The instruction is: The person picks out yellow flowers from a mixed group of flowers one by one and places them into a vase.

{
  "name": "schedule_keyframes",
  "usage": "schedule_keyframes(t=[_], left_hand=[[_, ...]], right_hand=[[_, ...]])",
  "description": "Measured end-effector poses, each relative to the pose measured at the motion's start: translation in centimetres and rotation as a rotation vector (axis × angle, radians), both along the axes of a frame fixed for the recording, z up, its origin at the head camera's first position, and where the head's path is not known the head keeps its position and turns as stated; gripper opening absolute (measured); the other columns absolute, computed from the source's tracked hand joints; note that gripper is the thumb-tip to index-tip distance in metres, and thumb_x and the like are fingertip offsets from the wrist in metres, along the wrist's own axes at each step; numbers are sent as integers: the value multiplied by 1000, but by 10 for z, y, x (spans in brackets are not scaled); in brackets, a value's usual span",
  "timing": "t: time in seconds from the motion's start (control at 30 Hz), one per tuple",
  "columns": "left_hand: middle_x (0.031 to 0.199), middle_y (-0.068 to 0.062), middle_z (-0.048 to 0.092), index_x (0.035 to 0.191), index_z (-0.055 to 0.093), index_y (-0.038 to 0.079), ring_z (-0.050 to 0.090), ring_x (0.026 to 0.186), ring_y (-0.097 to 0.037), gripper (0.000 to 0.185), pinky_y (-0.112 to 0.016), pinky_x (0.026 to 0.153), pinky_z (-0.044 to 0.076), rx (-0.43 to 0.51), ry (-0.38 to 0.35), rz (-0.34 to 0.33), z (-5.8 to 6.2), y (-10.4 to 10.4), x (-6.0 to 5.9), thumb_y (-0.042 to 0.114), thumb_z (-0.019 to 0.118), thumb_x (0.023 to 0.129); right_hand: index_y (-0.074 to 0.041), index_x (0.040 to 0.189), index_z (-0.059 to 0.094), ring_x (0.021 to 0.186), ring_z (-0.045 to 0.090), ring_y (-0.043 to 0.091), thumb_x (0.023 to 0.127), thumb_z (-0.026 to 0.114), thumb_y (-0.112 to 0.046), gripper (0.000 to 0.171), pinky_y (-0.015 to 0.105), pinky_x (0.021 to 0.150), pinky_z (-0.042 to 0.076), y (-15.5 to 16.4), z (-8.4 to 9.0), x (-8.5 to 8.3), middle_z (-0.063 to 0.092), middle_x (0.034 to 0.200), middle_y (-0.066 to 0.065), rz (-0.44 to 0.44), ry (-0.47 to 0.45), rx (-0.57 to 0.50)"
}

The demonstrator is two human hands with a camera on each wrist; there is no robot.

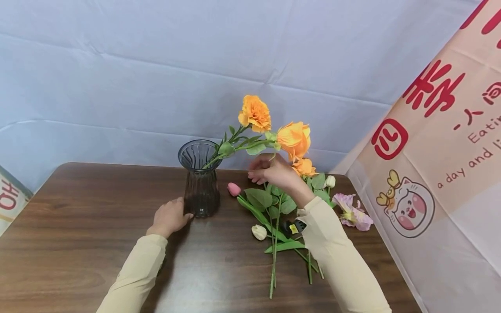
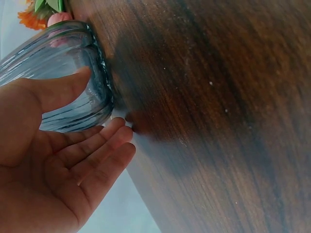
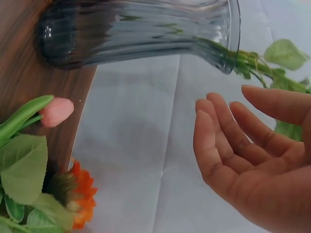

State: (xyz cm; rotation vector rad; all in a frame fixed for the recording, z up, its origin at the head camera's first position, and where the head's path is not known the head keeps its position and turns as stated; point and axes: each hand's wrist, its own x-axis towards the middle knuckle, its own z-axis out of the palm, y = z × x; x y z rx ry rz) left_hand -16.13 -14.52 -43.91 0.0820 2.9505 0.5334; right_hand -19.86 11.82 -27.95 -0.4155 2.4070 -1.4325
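1. Ribbed smoky-glass vase [image 1: 200, 178], waisted, flared rim, at frame centre on wood-grain table [image 1: 78, 226]; orange flower stems [image 1: 235, 143] lean from its mouth.
2. My left hand [image 1: 169, 216] relaxed, fingers straight, thumb against the base; grips nothing.
3. My right hand [image 1: 270, 170] loosely open, empty; only its wrist view shows the bare palm; pink tulip bud [image 3: 57, 111] beside.

Vase at mid-table, loose stems to its right

The ribbed smoky glass vase [image 1: 200, 182] stands on the dark wooden table [image 1: 78, 226] with orange flower stems [image 1: 256, 114] in it; the left hand [image 1: 169, 216] rests at its base, the right hand [image 1: 272, 171] right of it, above the loose flowers [image 1: 274, 217].
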Motion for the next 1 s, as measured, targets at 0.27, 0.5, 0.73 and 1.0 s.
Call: schedule_keyframes(t=[0.27, 0.5, 0.73, 1.0], left_hand=[[113, -32, 54, 123, 43, -15, 54, 97, -46, 60, -54, 78, 45, 5, 11, -6, -1, -1, 1, 26, 64, 85], [112, -31, 55, 122, 44, -15, 54, 96, -46, 59, -54, 78, 45, 5, 13, -1, -1, 0, 0, 27, 64, 85], [112, -31, 55, 122, 45, -15, 55, 96, -46, 59, -54, 78, 45, 6, 18, 5, -2, -1, 0, 26, 65, 85], [109, -31, 56, 119, 46, -15, 56, 94, -45, 57, -54, 77, 45, 5, 31, 1, -3, 0, 1, 26, 65, 85]], right_hand=[[6, 101, 58, 72, 61, 20, 84, 62, -4, 20, 35, 68, 52, 34, -18, 4, 63, 88, 21, -53, 20, 41], [12, 105, 54, 73, 60, 23, 86, 55, 3, 21, 34, 67, 52, 63, -40, 6, 60, 90, 23, -112, -72, -29], [16, 106, 52, 76, 61, 29, 87, 53, 2, 23, 44, 72, 51, 82, -67, 11, 62, 87, 17, -133, -137, -41], [16, 100, 55, 73, 61, 26, 87, 53, 2, 19, 44, 70, 52, 92, -96, 21, 62, 84, 16, -167, -212, -39]])
